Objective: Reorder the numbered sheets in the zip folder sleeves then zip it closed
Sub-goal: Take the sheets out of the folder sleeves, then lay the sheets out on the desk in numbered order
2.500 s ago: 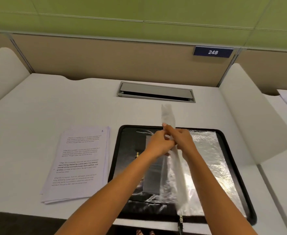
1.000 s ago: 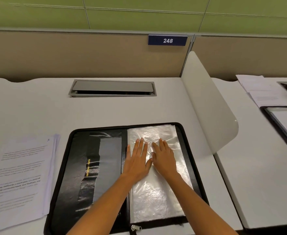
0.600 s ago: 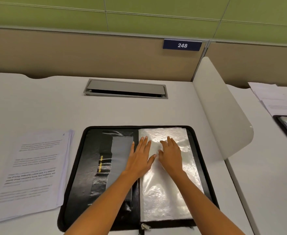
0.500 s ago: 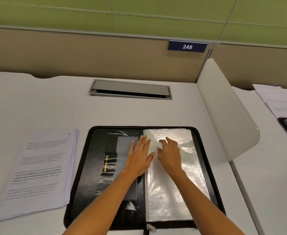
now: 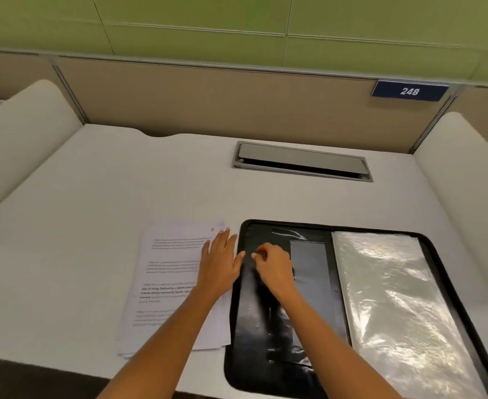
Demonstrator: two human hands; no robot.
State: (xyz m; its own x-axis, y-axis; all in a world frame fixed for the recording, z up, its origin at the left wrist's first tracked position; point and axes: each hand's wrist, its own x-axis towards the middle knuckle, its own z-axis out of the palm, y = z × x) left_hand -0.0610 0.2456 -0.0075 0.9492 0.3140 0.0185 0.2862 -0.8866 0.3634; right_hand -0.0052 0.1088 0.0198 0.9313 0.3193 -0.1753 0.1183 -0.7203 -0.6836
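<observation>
Work surface (image 5: 93,197): white, matt, smooth, bounded left and right by rounded white dividers (image 5: 18,133). A grey rectangular cable hatch (image 5: 300,161) is set into it near the back panel. A dark blue plate (image 5: 409,91) marked 248 is fixed above.

Zip folder (image 5: 244,283): black, rectangular with rounded corners, lying open and flat at the near right of the surface. The left inner panel is glossy black with a narrow grey pocket (image 5: 311,269). The right half carries the clear plastic sleeves (image 5: 386,298), crinkled and reflective, lying flat.

Numbered sheets (image 5: 173,283): a loose stack of white printed paper, edges slightly fanned, lying on the surface just beside the folder's left edge. The top sheet bears a handwritten 2 at its far right corner.

Left hand (image 5: 219,263): flat, palm down on the right part of the stack, fingers straight and together, thumb spread toward the folder rim.

Right hand (image 5: 274,266): over the folder's black left panel, fingers curled inward toward the thumb, with nothing visible in them. The two hands are near each other, not touching.
</observation>
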